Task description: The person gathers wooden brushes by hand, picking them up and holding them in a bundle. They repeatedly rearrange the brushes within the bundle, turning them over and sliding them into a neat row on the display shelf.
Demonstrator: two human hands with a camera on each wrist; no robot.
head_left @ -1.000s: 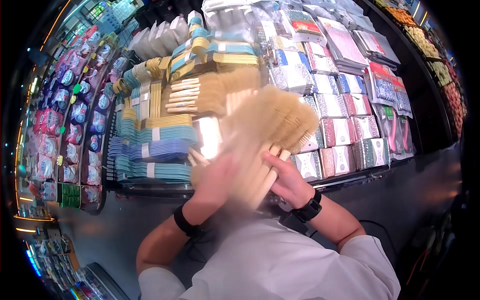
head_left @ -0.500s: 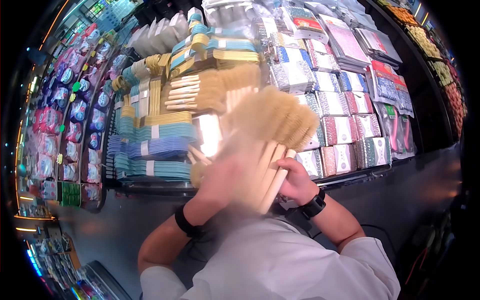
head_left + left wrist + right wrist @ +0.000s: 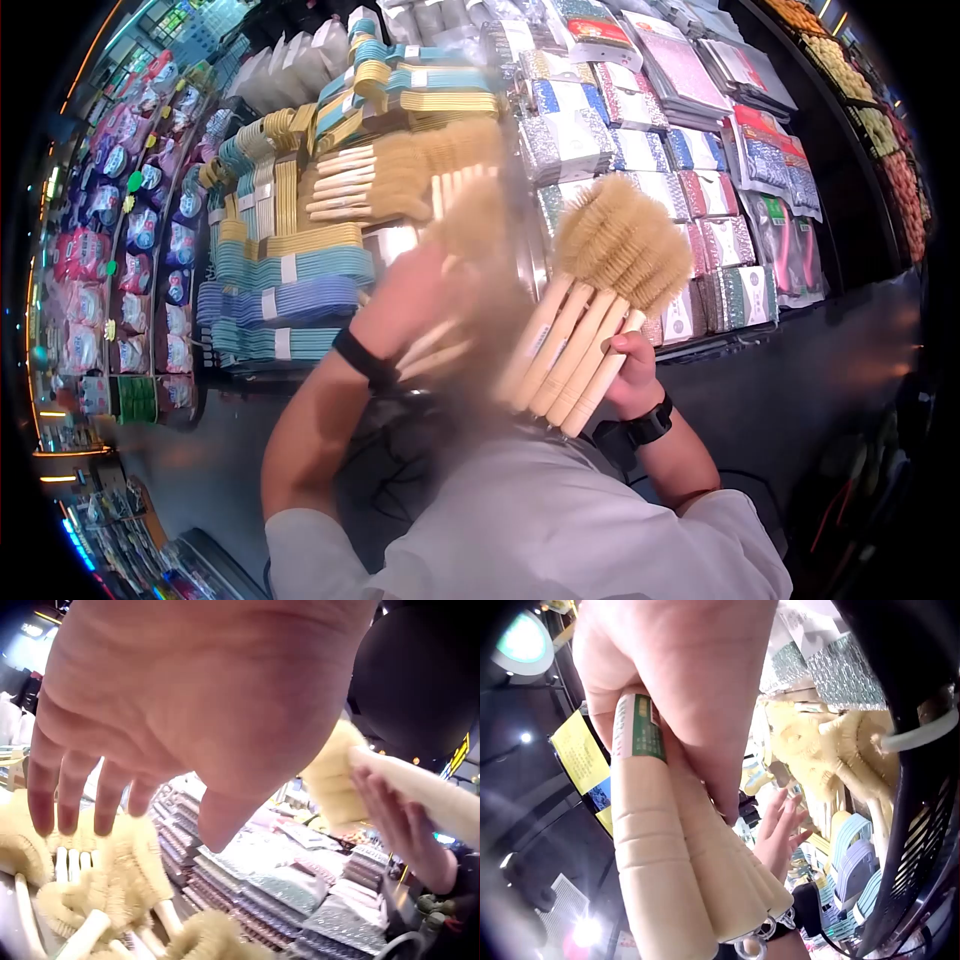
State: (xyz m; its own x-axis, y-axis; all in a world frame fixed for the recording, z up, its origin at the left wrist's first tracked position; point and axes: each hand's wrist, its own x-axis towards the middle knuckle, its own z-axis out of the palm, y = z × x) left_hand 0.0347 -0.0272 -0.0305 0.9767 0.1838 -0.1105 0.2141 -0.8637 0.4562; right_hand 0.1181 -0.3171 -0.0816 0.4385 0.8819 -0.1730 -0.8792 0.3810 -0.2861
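My right hand (image 3: 632, 376) grips a bunch of several brushes (image 3: 620, 245) with tan bristles and pale wooden handles. In the right wrist view the handles (image 3: 656, 847) lie side by side under the palm, with metal rings at their ends and a green label on one. Off to the left, my left hand (image 3: 405, 295) holds nothing; its fingers (image 3: 109, 799) extend downward over loose brushes (image 3: 97, 877) on the display. Bristle heads and handles of that pile show just below the fingertips.
Stacked brushes (image 3: 345, 185) lie behind the left hand. Blue and yellow banded bundles (image 3: 315, 265) fill the left of the display, glittery packaged cloths (image 3: 640, 150) the right. Hanging packs (image 3: 105, 230) line a rack at far left.
The left hand has come off the brush bunch and moved left over the display. The right hand has shifted right with the brushes, their heads now further right.
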